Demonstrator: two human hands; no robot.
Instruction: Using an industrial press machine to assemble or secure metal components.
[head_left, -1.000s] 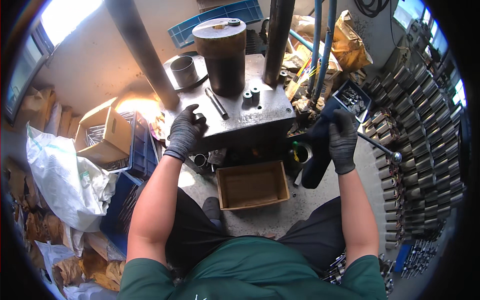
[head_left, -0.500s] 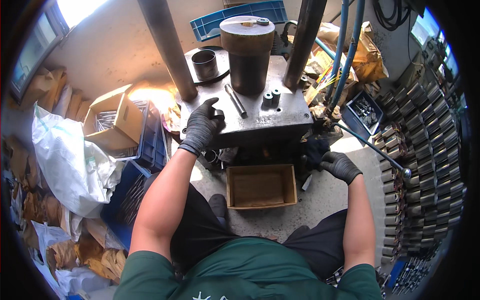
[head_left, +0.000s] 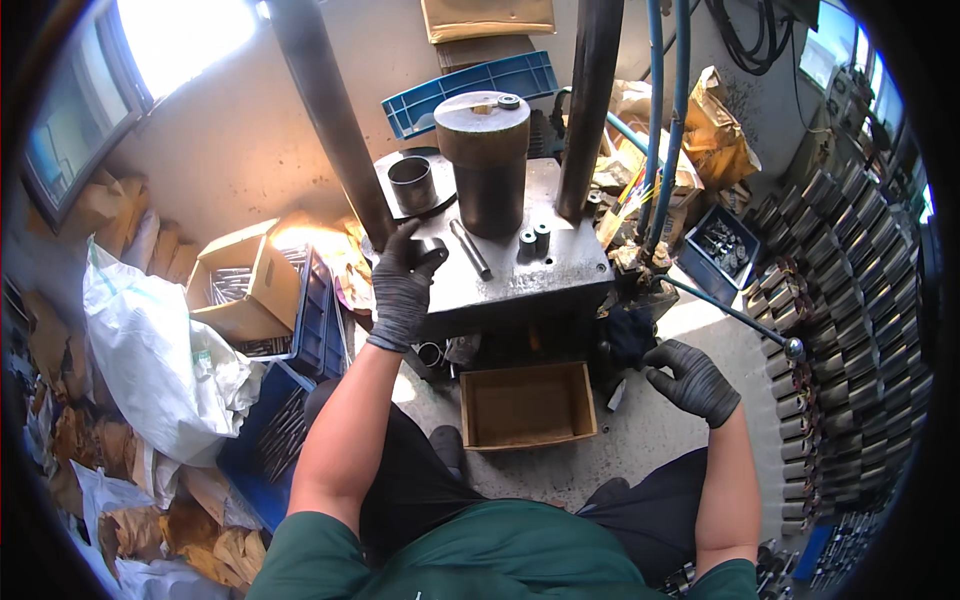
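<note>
Over the left front of a metal press table (head_left: 510, 285), my left hand (head_left: 400, 300) in a dark grey glove pinches a small metal ring (head_left: 431, 245) between thumb and fingers. My right hand (head_left: 697, 382), gloved the same, hangs right of the table with thumb and fingers apart and nothing in them. It is nearest a dark bundle (head_left: 628, 335) beside the table. On the table lie a metal rod (head_left: 470, 249) and two small dark bushings with greenish ends (head_left: 535, 238). Behind them rises a thick steel cylinder (head_left: 483, 180), with a small ring (head_left: 508, 102) on its top.
A wide metal collar (head_left: 411, 185) sits at the table's back left. Two steel columns (head_left: 335, 130) flank the cylinder. Below stands an open cardboard box (head_left: 528, 408). To the right are a ball-ended lever (head_left: 793, 348) and stacked metal sleeves (head_left: 850, 330); left, a white sack (head_left: 160, 350).
My left hand has moved farther over the table, toward the collar, with the small ring. My right hand has drawn back from the dark bundle, its fingers spreading. The view has tilted up a little.
</note>
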